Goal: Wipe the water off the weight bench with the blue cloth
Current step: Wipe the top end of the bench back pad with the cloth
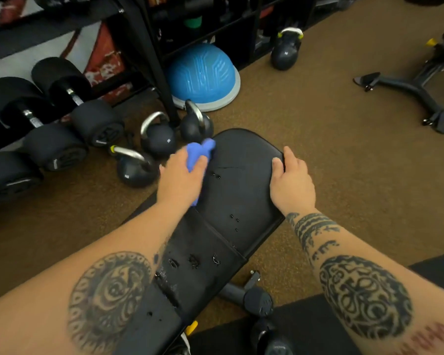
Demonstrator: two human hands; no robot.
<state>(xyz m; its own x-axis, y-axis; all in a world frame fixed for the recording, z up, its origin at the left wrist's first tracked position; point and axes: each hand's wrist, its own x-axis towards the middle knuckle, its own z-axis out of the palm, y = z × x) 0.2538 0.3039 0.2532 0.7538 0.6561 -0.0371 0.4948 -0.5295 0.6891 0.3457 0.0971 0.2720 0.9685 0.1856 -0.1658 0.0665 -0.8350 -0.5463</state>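
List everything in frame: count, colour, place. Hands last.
weight bench: one, black, centre
blue cloth: one, blue, bunched at the bench's left edge
water drops: several, clear, scattered on the pads
kettlebells: four, dark, three on floor left of bench, one farther back
dumbbells: at least three, black, on the rack at left
balance dome: one, blue on grey base, floor by the rack
machine base: one, dark, upper right
left hand: holds the cloth on the pad
right hand: grips the bench's right edge
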